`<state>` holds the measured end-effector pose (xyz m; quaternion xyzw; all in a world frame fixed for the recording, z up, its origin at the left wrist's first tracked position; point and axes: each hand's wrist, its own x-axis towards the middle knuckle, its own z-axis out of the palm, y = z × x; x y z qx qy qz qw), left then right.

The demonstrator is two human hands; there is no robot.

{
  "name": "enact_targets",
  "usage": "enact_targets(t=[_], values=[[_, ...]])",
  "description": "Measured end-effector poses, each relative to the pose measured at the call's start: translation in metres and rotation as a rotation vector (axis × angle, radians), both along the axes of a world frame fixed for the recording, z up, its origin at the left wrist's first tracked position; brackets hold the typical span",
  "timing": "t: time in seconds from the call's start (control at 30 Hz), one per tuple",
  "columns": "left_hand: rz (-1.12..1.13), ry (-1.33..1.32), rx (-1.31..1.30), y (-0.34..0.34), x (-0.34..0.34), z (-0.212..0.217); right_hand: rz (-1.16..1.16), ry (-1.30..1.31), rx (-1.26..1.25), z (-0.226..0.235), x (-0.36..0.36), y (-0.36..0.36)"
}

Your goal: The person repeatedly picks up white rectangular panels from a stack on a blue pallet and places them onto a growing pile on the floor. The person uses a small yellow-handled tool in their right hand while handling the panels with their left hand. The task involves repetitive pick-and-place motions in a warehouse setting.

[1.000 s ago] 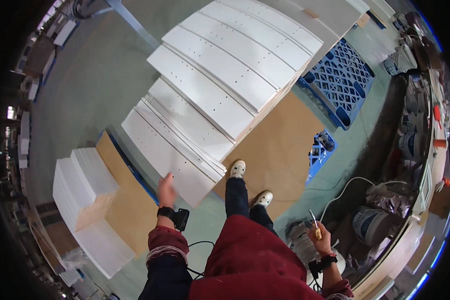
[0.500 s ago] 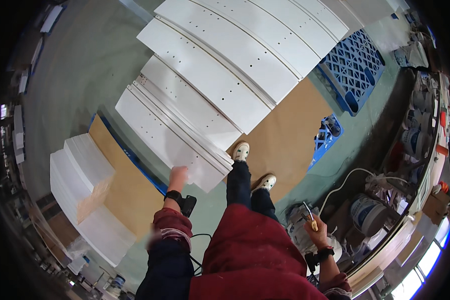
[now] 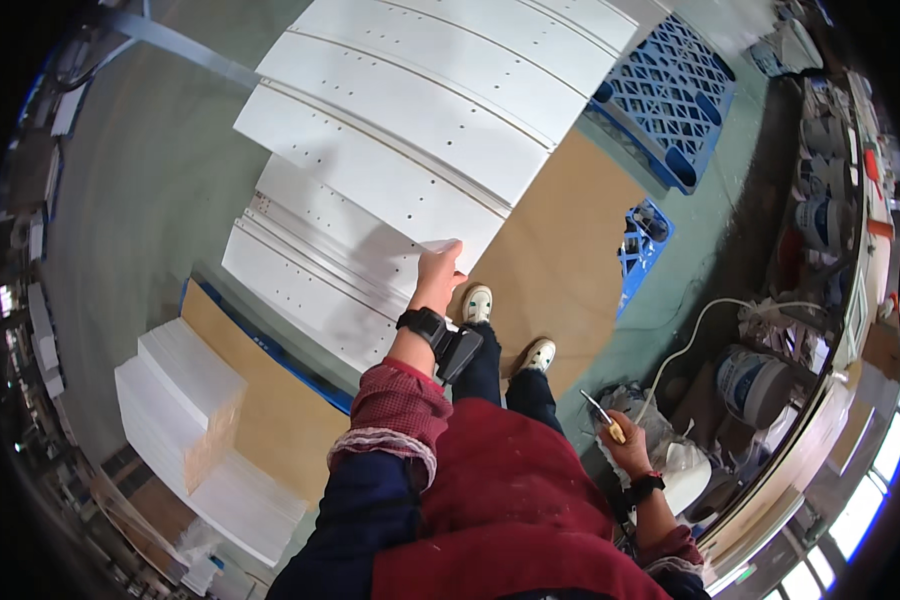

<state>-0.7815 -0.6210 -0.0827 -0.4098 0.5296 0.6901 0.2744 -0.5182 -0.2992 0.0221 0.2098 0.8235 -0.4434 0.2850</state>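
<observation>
Up and across to the right has gone the left hand — from the nearest white panel in the earlier frame to the near corner of a panel farther up. Meanwhile the right hand stays low at the right, holding the same yellow-handled tool.

Nearest is the red apron, with both forearms beside it. The right hand's fingers are closed around the tool's handle, its metal shaft pointing up and left. The left hand has its thumb apart from its fingers at the panel's edge; whether it pinches the panel, I cannot tell.

Just ahead, pale shoes stand at a brown board on the floor. White panels, drilled with small holes, lie in overlapping rows in front of the person, left of that board. Off to the left, white boards are stacked on a brown sheet; to the right sits a bucket. Farther off — beyond the brown board — lies a blue lattice pallet.
</observation>
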Motion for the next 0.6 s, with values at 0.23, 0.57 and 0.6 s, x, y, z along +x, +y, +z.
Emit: enact_targets(t=[0.23, 0.57, 0.6], values=[[-0.021, -0.011, 0.083, 0.021, 0.017, -0.009, 0.009, 0.028, 0.002, -0.009, 0.021, -0.001], [0.265, 0.332, 0.204, -0.090, 0.026, -0.064, -0.011, 0.079, 0.032, 0.000, 0.027, 0.007], [0.293, 0.340, 0.228, -0.090, 0.011, -0.050, 0.049, 0.024, 0.066, -0.002, 0.031, 0.011]])
